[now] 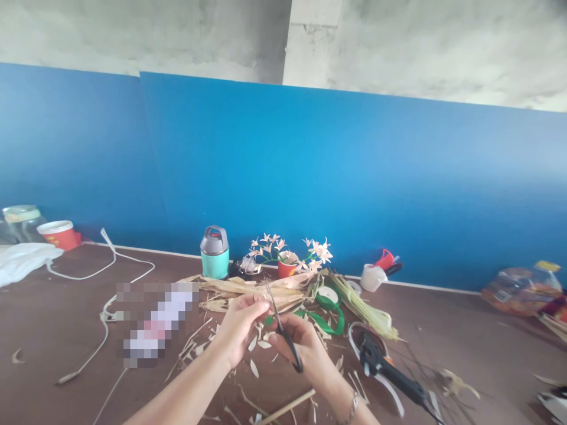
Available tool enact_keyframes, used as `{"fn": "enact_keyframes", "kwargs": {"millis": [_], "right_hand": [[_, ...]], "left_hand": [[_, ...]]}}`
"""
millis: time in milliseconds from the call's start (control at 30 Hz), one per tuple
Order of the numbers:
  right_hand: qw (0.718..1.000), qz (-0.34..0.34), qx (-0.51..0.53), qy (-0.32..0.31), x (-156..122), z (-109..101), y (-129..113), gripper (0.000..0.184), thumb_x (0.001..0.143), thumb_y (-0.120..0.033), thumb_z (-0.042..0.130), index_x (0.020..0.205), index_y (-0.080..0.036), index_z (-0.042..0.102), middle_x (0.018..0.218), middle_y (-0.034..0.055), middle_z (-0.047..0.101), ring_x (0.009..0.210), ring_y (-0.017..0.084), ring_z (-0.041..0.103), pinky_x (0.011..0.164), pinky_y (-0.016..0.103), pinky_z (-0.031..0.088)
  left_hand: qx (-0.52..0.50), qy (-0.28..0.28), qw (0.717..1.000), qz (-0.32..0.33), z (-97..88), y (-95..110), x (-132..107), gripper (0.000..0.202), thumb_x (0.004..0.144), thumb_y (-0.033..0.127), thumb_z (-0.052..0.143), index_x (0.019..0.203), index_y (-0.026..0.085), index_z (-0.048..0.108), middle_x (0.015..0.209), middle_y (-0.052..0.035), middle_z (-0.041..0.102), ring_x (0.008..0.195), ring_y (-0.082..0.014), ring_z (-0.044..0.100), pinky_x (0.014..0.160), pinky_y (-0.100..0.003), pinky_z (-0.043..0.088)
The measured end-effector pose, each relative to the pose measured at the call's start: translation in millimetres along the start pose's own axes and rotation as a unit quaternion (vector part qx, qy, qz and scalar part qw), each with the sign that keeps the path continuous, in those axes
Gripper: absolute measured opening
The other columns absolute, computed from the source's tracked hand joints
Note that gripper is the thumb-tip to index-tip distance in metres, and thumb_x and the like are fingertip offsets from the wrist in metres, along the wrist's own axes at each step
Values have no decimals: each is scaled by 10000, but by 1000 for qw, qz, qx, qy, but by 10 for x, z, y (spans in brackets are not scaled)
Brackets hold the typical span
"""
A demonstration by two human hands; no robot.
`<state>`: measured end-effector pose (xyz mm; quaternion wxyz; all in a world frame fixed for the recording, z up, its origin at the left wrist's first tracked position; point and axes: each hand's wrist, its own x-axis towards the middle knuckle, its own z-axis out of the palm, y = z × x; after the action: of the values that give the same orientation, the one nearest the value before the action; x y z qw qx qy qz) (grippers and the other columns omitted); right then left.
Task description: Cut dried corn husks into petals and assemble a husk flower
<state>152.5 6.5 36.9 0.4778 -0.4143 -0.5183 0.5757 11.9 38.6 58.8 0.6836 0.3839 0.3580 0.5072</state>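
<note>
My right hand grips a pair of scissors with dark handles, the blades pointing up and away from me. Close beside it, my left hand is closed in a pinch near the blades; what sits between its fingertips is too small to make out. A small green bit shows between the two hands. Below them, cut pale husk pieces lie scattered on the brown table. Dried corn husks are heaped just beyond my hands.
Right of my hands are a green tape roll, greenish husks and a black glue gun. Behind stand pale husk flowers in a red cup and a teal flask. A white cable runs at left.
</note>
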Motion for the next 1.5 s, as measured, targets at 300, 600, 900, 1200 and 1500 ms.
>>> {"fn": "enact_keyframes", "kwargs": {"millis": [300,600,900,1200,1500], "right_hand": [[1000,1,8,-12,9,-27,10,329,527,-347,826,709,-152,633,594,-43,548,506,64,387,460,179,291],[1000,9,-23,-15,20,-75,66,323,543,-340,823,733,-154,640,574,-43,530,508,68,392,439,170,292],[999,20,-40,-16,19,-82,68,328,554,-372,811,743,-152,658,543,-45,508,477,61,366,407,165,269],[997,27,-68,-21,32,-105,75,299,582,-347,796,756,-141,667,510,-59,473,447,45,323,393,163,226],[994,52,-96,-26,2,-109,30,306,593,-356,781,765,-135,656,456,-80,435,388,35,307,342,150,230]], "left_hand": [[15,-30,999,-3,-68,14,28,132,635,203,672,554,149,584,558,22,592,557,-110,575,596,-226,429],[32,-71,997,-14,-116,45,55,131,656,172,635,539,145,582,555,18,586,578,-115,588,615,-222,432],[63,-66,995,-32,-143,83,62,123,617,196,654,528,147,583,599,-2,616,626,-120,568,680,-230,423],[83,-80,992,-42,-153,107,82,127,584,215,666,510,149,586,621,-21,627,643,-136,549,696,-260,419],[109,-103,987,-53,-206,133,114,91,571,195,647,518,142,595,631,-29,656,637,-137,561,698,-262,425]]}}
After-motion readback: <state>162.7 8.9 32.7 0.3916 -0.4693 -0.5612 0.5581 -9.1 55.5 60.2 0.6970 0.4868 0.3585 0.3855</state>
